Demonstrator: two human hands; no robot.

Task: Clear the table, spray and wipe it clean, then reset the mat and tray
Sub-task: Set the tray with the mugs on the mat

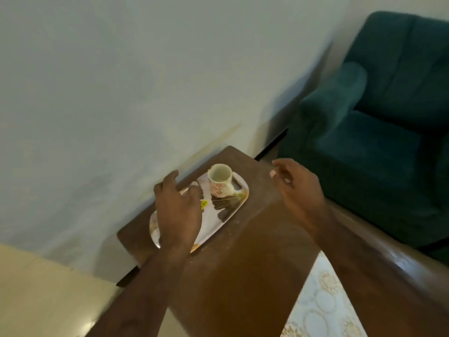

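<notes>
A white patterned tray (228, 210) lies on the far end of a brown wooden table (243, 259), near the wall. A white cup with red flowers (220, 180) stands upright on the tray's far end. My left hand (178, 212) hovers over the near half of the tray, fingers spread, holding nothing; I cannot tell whether it touches the tray. My right hand (297, 188) is above the table to the right of the tray, fingers loosely apart and empty. A cream lace-patterned mat (318, 310) lies on the table near me, partly hidden by my right forearm.
A dark green armchair (379, 122) stands close to the table's right side. A pale wall (121, 93) runs along the table's far left edge. Light tiled floor (43, 288) shows at the lower left.
</notes>
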